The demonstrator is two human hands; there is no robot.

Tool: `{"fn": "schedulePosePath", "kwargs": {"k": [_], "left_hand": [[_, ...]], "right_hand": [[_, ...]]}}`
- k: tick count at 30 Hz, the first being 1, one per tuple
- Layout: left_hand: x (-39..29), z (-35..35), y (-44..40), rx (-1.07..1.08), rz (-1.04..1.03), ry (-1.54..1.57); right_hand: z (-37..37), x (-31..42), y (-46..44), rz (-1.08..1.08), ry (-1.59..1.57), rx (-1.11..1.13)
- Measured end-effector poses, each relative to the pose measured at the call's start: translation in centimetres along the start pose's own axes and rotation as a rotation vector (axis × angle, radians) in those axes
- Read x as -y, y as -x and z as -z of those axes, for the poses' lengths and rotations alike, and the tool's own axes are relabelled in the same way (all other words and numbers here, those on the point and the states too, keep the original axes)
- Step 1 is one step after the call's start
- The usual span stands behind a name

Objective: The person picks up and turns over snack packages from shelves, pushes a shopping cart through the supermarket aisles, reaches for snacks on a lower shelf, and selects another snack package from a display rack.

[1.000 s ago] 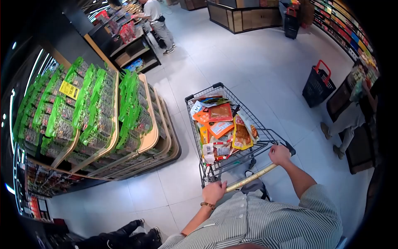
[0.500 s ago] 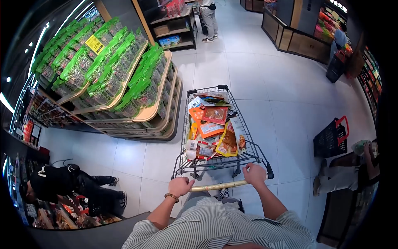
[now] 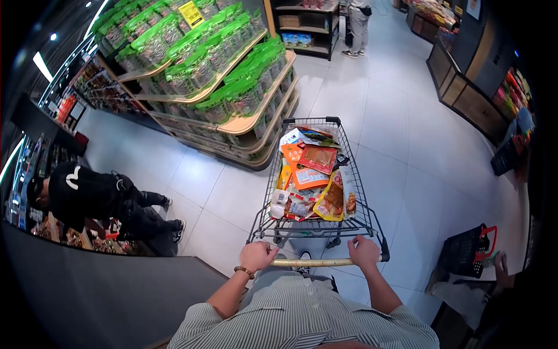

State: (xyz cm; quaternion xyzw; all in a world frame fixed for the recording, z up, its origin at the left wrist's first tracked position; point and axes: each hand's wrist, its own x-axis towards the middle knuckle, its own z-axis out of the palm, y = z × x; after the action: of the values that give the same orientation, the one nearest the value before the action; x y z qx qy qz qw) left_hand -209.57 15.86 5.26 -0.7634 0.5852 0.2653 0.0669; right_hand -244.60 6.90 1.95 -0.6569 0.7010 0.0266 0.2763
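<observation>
A wire shopping cart [image 3: 366, 203] stands right before me, and both my hands grip its pale handle bar [image 3: 314, 263]. My left hand [image 3: 257, 256], with a beaded bracelet at the wrist, is wrapped round the bar's left end. Round the right end closes my right hand [image 3: 364, 251]. In the basket lies a heap of packaged food: a red packet [image 3: 318, 158] on top, an orange packet [image 3: 309, 178] beneath it, a yellow pouch [image 3: 330, 199] at the right and a clear-and-white bag [image 3: 293, 205] at the near left.
Left of the cart stands a tiered display [image 3: 238, 125] of green-topped bags. A person in black [image 3: 104, 198] bends over goods at left. At lower right, a black basket with a red handle [image 3: 465, 253] is beside another person. Wooden counters [image 3: 459, 87] line the right; pale floor tiles [image 3: 383, 110] stretch ahead.
The view has swung left and moved forward: the display, counters and far person now sit further right, and the red-handled basket is lower. Both hands stay on the handle bar.
</observation>
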Motion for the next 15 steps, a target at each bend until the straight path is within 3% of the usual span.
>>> {"fn": "schedulePosePath", "kwargs": {"k": [15], "left_hand": [[-5.4,-6.0,8.5,-0.061,0.144,0.124]], "right_hand": [[2.0,-4.3,-1.0,0.217,0.025,-0.065]]}}
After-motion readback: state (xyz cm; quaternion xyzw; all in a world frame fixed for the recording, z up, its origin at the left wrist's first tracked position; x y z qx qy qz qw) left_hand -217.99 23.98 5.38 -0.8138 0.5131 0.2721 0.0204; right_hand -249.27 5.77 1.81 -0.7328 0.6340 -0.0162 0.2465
